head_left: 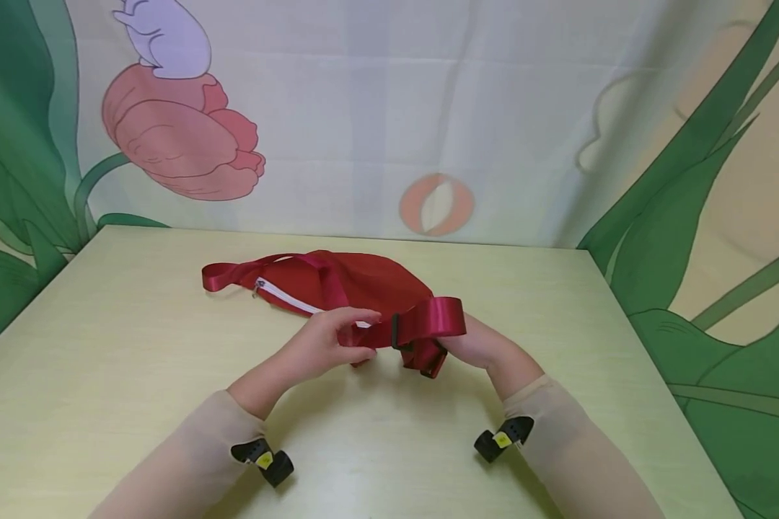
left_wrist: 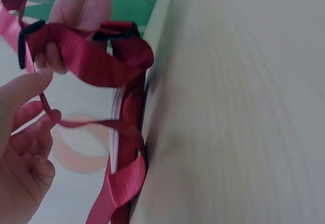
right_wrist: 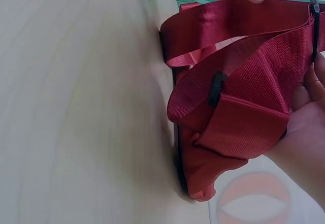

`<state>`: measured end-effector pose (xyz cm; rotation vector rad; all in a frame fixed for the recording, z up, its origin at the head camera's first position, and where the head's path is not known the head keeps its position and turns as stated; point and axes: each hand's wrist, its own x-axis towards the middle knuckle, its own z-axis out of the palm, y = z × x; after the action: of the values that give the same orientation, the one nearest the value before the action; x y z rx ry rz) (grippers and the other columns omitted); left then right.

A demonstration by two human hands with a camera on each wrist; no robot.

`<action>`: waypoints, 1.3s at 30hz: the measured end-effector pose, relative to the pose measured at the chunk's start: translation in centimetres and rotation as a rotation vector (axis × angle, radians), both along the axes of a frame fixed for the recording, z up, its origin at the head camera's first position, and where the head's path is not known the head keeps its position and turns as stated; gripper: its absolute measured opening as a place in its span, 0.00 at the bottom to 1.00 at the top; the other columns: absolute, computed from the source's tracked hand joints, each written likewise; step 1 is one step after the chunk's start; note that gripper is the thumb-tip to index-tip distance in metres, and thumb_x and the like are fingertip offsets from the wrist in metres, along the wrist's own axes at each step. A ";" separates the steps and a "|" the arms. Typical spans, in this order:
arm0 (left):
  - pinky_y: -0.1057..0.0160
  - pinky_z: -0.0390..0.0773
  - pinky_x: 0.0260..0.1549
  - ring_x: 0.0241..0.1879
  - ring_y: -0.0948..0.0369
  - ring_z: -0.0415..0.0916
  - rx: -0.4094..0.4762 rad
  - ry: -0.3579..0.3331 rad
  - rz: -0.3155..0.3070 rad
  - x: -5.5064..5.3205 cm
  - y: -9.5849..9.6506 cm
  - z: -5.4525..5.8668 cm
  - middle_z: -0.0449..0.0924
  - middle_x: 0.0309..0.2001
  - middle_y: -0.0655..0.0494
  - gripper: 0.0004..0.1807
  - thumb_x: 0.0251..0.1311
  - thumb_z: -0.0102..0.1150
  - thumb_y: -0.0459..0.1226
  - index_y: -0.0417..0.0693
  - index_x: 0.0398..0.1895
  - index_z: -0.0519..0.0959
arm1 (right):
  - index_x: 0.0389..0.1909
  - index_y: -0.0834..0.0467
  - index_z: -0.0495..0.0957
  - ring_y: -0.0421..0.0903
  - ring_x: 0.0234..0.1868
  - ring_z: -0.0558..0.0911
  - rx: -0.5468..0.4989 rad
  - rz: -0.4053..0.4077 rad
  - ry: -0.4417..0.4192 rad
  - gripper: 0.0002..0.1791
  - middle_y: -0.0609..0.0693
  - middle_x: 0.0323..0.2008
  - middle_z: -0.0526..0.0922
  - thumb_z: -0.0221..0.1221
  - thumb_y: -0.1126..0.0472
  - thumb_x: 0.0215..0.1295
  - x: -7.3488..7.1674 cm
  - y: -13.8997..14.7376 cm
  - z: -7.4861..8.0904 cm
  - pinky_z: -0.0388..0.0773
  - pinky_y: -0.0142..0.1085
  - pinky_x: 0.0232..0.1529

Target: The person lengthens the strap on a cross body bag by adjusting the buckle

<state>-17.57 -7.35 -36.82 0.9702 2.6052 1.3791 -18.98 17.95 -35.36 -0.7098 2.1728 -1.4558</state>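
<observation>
Loop (head_left: pixel 216 277): at far left, a bend of strap (head_left: pixel 444 317) is curving past the bag's end; I'm judging it could twist if the strap gets dragged from the right.
Zip (head_left: pixel 290 297): it's showing white along the near side, partly hidden by the strap crossing over it.
Bag (head_left: pixel 379 277): it's lying toward the back of the counter (head_left: pixel 71 375), left of centre; a hard tug could be enough to slide it, since neither of the hands is pinning it down.
Left hand (head_left: pixel 318 346): thumb and fingertips are pinching the strap lightly, near its edges; I'm rating that hold as the likeliest to slip.
Slider (head_left: pixel 395 331): this black piece is sitting on the strap between the hands; uneven tension could be shifting or jamming it.
Right hand (head_left: pixel 477 342): fingers are curling round the bunched strap; loosening them early could let those folds spill open and tangle.
</observation>
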 end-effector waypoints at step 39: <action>0.67 0.74 0.24 0.27 0.63 0.70 -0.082 0.088 0.044 0.3 0.0 0.8 0.76 0.33 0.62 0.20 0.49 0.70 0.37 0.49 0.48 0.80 | 0.59 0.66 0.68 0.50 0.40 0.81 -0.143 0.025 -0.241 0.22 0.52 0.42 0.82 0.47 0.56 0.71 -0.6 0.3 -0.9 0.76 0.40 0.43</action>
<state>-17.28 -7.34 -36.01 0.9898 2.7387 1.2545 -19.57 18.26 -36.25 -0.5728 1.8880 -1.6062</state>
